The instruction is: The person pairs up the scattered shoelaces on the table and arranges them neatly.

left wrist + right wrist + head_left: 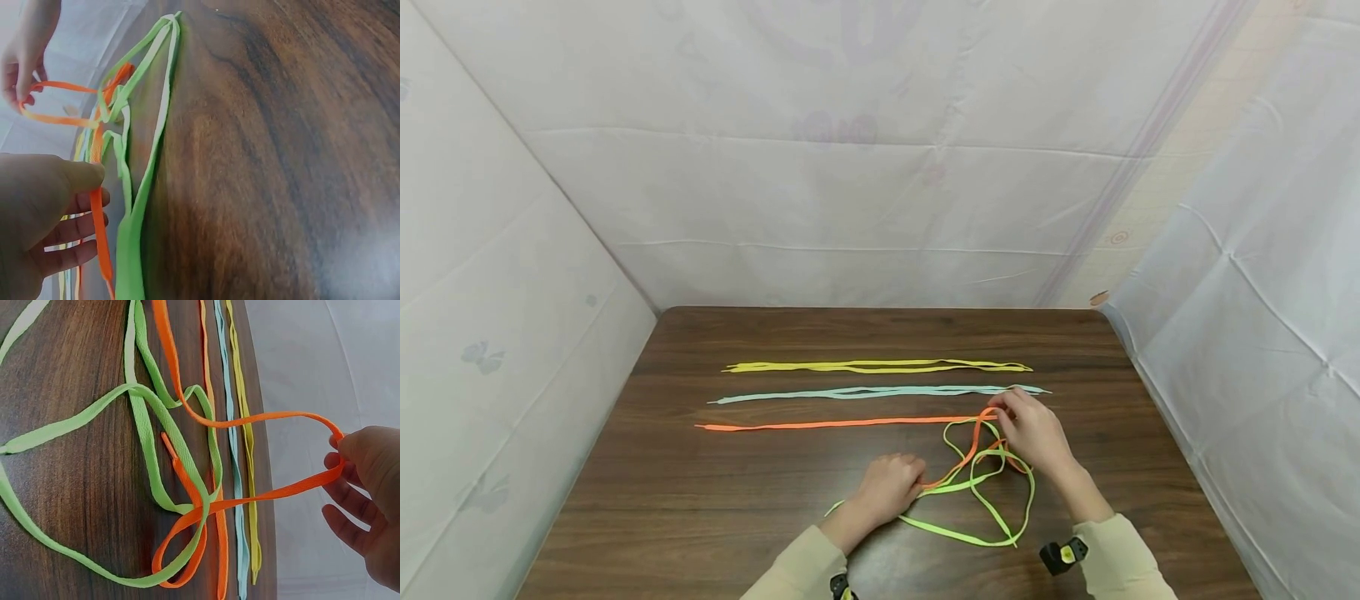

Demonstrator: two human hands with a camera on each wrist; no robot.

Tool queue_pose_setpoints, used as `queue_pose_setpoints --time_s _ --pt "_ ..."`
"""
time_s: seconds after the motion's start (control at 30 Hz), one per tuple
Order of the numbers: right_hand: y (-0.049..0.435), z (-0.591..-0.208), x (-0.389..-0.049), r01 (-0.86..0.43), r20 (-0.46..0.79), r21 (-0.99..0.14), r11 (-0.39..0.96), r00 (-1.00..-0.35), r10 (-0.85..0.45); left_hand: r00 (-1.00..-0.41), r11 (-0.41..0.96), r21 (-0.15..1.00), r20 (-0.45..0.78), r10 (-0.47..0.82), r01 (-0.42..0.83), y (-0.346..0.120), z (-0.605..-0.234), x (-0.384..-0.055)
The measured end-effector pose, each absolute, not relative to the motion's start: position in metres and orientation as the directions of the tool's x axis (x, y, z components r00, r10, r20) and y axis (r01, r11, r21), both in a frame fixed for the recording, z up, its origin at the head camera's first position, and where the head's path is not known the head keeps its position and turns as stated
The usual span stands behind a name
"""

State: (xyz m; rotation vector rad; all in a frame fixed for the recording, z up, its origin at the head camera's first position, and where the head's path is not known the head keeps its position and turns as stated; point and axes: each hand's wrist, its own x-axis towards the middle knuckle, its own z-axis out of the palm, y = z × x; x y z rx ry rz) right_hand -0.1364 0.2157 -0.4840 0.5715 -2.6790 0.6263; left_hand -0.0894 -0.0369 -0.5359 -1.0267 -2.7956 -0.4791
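A loose orange shoelace (294, 489) is held by both hands. My right hand (1033, 429) pinches a bend of it between thumb and fingers, raised over the laces. My left hand (887, 486) grips another stretch of the same lace, its thumb (84, 175) pressing from one side in the left wrist view. A lime-green shoelace (958, 534) lies in loose loops between the hands, tangled with the orange one. In the right wrist view, an orange tip (167, 444) shows among the green loops. How far the two laces are knotted, I cannot tell.
Beyond the hands, a straight orange lace (850, 423), light-blue laces (790, 396) and yellow laces (790, 367) lie in rows across the brown wooden table (647, 500). White sheets (850, 192) hang behind and at both sides.
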Motion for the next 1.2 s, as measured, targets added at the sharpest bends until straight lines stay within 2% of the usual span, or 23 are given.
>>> queue_pose_setpoints --time_s 0.13,0.4,0.7,1.03,1.2 --pt "0.218 -0.485 -0.134 -0.454 0.405 -0.34 0.824 -0.861 -0.307 -0.779 0.701 0.344 0.216 0.588 0.625 -0.046 -0.529 -0.088" --pt "0.224 -0.488 -0.133 -0.447 0.393 -0.311 0.839 -0.864 -0.315 -0.829 0.731 0.395 0.221 0.513 0.557 -0.077 -0.523 -0.086" --pt "0.228 -0.491 -0.132 -0.489 0.433 -0.236 0.84 -0.827 -0.359 -0.838 0.765 0.346 0.273 0.472 0.543 -0.105 -0.52 -0.089" --pt "0.231 -0.497 -0.135 -0.587 0.481 -0.136 0.798 -0.744 -0.465 -0.887 0.837 0.311 0.261 0.38 0.45 -0.128 -0.507 -0.096" --pt "0.233 -0.496 -0.134 -0.598 0.464 -0.12 0.792 -0.739 -0.488 -0.901 0.856 0.31 0.27 0.339 0.415 -0.144 -0.502 -0.098"
